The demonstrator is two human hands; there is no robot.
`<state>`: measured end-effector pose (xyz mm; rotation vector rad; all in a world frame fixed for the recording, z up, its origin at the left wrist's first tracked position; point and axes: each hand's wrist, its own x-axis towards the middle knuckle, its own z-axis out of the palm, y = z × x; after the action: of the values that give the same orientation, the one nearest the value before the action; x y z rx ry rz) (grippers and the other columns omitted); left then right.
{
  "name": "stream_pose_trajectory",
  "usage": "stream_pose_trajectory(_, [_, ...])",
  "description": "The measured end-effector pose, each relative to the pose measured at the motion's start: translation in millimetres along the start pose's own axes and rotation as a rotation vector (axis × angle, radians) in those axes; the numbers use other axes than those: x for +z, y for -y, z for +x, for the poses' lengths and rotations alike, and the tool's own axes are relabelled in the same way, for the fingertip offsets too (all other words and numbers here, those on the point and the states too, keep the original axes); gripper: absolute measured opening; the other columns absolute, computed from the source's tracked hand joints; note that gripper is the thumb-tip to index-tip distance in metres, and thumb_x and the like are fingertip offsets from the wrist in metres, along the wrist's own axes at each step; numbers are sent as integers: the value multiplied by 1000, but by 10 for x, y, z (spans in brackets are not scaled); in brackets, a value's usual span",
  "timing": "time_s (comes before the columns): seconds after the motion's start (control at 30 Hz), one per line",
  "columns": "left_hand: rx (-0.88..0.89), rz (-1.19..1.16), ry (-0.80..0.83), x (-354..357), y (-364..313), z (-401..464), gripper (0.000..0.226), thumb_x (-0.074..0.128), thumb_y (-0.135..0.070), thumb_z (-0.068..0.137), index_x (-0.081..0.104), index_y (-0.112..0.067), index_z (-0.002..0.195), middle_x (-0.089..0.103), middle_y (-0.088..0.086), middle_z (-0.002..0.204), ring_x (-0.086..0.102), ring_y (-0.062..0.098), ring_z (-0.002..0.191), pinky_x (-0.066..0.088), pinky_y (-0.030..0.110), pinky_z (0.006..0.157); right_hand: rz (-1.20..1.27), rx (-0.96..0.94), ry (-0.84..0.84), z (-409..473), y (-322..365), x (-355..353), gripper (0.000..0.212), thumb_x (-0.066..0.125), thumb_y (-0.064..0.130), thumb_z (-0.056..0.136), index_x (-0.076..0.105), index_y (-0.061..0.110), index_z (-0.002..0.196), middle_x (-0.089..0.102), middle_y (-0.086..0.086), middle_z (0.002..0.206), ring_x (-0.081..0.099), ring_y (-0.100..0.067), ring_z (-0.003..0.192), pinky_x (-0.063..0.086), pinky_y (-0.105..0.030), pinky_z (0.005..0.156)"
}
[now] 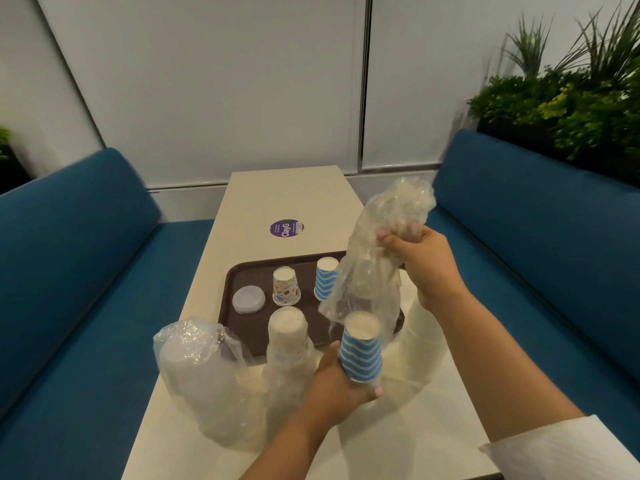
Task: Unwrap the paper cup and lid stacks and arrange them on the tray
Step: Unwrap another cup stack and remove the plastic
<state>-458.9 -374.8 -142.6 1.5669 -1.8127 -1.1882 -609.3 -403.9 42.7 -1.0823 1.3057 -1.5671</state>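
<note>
- White sleeve (pixel 568 448) at the near right edge is cut off by the frame, so only its cuff shows.
- Left hand (pixel 341 382) curls its fingers around the lower end of a blue striped cup stack (pixel 361 351); the stack stands bottom-up, its long axis nearly upright, and the hand hides how many cups it holds.
- Right hand (pixel 420 261) grips a bunched clear plastic wrapper (pixel 374 258), raised above the stack; the wrapper hangs down with its open mouth just over the stack's top.
- Beside the left hand stands a wrapped cup stack (pixel 287 355), upright, its print blurred by the film.
- Further left, a wrapped lid stack (pixel 201 372) leans on the table (pixel 294 199); its contents are hard to make out through the creased plastic.
- On the brown tray (pixel 242 271), partly covered by the wrapper on its right side, sit a clear lid (pixel 248 299), a patterned cup (pixel 286 285) and a blue striped cup (pixel 325 278), both cups upside down.
- Beyond the tray a round purple sticker (pixel 284 228) lies on the pale tabletop.
- Blue benches (pixel 69 237) flank the table, a white panelled wall (pixel 225 81) stands behind, and green plants (pixel 568 98) fill the right corner.
</note>
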Motion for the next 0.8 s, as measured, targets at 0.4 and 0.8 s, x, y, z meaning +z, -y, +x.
stream_pose_trajectory(0.4, [-70, 326, 431, -1646, -1474, -639, 27, 69, -46, 82, 68, -19, 82, 76, -3, 82, 65, 6, 65, 50, 20, 59, -59, -89, -72, 100, 44, 50, 25, 81, 20, 76, 72, 20, 100, 72, -2, 104, 67, -23, 101, 52, -47, 94])
stream_pose_trajectory(0.8, [436, 52, -397, -1312, -1683, 94, 56, 81, -41, 71, 56, -21, 117, 65, -5, 99, 61, 17, 93, 51, 36, 83, 256, 144, 394, 47, 357, 0, 62, 80, 8, 66, 48, 13, 119, 68, -11, 108, 70, -27, 89, 58, -40, 73])
